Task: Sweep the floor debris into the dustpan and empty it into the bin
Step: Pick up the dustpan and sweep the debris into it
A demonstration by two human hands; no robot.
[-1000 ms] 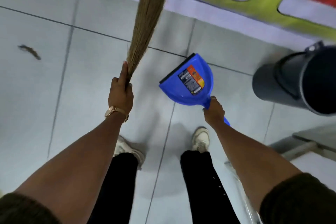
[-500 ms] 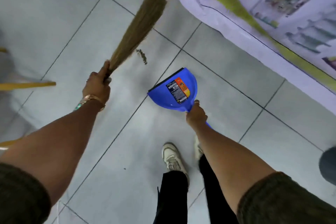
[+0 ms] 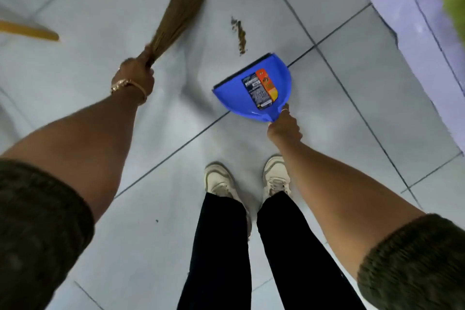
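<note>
— Since half a second ago, what has shifted?

— Both feet now stand side by side, the dustpan [image 3: 254, 88] has swung to the right, and the debris [image 3: 239, 34] lies nearer its front lip than before. The bin has been gone from sight since the earlier frames.

— How are the hands placed?

— Left hand [image 3: 134, 75] is curled tight around the bound end of the grass broom [image 3: 180, 9], whose bristles fan up and away over the tiled floor [image 3: 100, 20]. Right hand [image 3: 284, 127] is wrapped around the dustpan's handle.

— Where is the debris exactly?

— It is a thin brown streak on the tile, just beyond the dustpan's black-edged lip, to the right of the broom's bristles and apart from them.

— Does the dustpan touch the floor?

— I cannot tell. Its labelled face [image 3: 261, 90] is turned up toward the camera.

— Anything else nearby?

— White shoes [image 3: 220, 181] below, a yellow stick [image 3: 30, 30] at the left edge, and a pale printed sheet [image 3: 422, 40] along the right.
</note>
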